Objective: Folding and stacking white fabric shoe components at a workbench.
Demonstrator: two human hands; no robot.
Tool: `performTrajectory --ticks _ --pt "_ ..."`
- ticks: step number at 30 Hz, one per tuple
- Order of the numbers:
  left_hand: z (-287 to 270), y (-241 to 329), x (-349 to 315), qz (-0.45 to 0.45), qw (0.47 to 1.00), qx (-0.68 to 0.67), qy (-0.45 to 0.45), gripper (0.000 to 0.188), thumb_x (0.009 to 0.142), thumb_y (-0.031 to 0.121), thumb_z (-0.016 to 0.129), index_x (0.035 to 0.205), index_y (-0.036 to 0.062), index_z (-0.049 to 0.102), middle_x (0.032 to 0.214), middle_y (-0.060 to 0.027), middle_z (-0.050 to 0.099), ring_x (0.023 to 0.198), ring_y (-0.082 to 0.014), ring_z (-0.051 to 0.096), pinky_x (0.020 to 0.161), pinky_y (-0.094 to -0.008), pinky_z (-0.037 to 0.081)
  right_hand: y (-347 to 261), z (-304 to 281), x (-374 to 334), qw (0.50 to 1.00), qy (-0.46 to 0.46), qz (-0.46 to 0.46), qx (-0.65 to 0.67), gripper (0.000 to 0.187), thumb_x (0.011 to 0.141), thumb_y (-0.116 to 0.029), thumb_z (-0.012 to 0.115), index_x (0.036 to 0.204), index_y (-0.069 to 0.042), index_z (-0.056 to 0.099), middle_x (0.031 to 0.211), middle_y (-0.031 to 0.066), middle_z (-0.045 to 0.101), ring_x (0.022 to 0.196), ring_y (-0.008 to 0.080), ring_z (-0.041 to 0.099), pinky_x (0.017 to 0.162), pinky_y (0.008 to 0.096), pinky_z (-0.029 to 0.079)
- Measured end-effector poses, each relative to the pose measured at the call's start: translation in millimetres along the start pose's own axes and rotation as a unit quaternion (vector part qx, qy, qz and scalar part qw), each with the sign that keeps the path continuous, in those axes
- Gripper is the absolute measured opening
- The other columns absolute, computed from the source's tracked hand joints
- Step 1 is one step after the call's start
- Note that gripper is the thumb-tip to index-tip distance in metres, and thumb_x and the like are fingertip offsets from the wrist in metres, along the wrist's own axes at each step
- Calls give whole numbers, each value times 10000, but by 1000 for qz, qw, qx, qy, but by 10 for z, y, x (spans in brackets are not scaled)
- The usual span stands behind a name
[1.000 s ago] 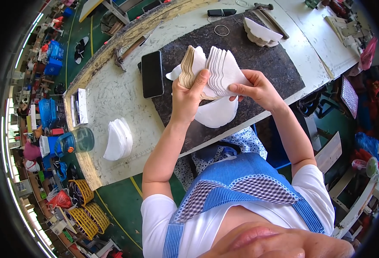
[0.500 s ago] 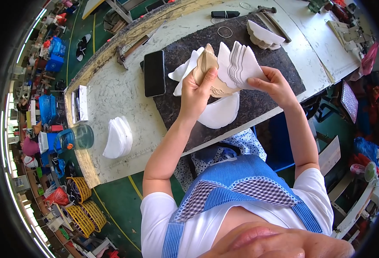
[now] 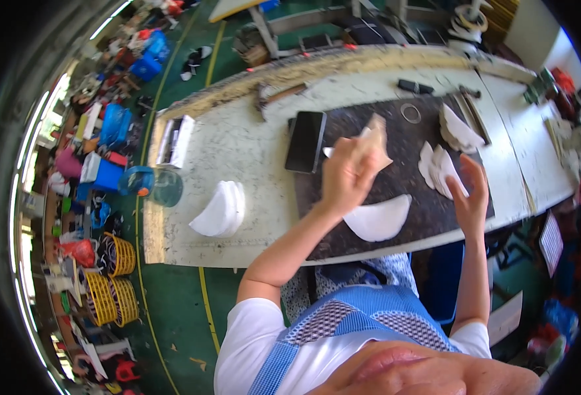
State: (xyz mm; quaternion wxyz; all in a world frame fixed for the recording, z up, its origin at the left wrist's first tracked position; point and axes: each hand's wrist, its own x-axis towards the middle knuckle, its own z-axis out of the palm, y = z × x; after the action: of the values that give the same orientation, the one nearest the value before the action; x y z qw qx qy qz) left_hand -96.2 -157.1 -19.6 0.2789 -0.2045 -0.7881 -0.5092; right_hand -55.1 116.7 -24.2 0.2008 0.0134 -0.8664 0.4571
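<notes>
My left hand is raised over the dark mat, pinching a bundle of beige scalloped pieces; the picture is smeared there. My right hand is open, thumb and fingers apart, just beside a fanned stack of white scalloped pieces lying on the mat. Another stack of white scalloped pieces sits farther back at the right. Below my left hand lies a white half-round piece. A white edge beside the left hand is mostly hidden behind it.
A phone lies at the mat's left edge. Farther left are a white half-round stack, a clear bottle and a white box. Hammers, a wire ring and a black tool lie at the back.
My right hand has let go of the white scalloped pieces, which now lie on the mat's right side. My left hand has turned with the beige pieces. The whole view has shifted.
</notes>
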Motion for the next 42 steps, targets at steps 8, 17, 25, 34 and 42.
performTrajectory --ticks 8,17,25,34,42 --pt "85 317 -34 168 953 105 -228 805 783 220 723 1471 68 334 1514 -186 315 1434 -341 285 1191 -527 135 -762 317 -39 866 -188 168 431 464 966 -139 550 1403 -10 461 1266 139 586 1040 204 648 825 334 569" --pt "57 338 -106 -270 864 -412 -102 771 915 323 692 1463 24 240 1330 -138 513 1230 -196 501 1059 -363 394 -917 511 -102 912 -151 105 368 291 944 -122 566 1214 -18 536 1096 56 581 861 96 596 659 225 480" --pt "-143 261 -228 -240 882 -378 -145 350 955 138 634 1244 -26 524 1088 -85 660 972 -107 626 854 -276 524 -857 517 -61 941 -87 72 320 163 964 -137 620 1066 -10 613 821 -5 596 645 43 529 554 178 410" --pt "-193 374 -301 -224 714 -625 -223 265 857 175 763 1062 28 683 890 -50 703 724 -107 659 581 -234 540 -440 577 -344 618 -326 276 660 326 910 -298 681 1003 10 633 653 72 617 358 40 471 287 154 336" --pt "-198 287 -100 41 974 196 -108 127 819 195 692 801 73 661 786 -94 669 639 -297 659 564 -353 529 -794 652 -164 983 -165 -71 44 183 906 -156 692 924 23 664 724 39 655 590 94 605 520 252 465"
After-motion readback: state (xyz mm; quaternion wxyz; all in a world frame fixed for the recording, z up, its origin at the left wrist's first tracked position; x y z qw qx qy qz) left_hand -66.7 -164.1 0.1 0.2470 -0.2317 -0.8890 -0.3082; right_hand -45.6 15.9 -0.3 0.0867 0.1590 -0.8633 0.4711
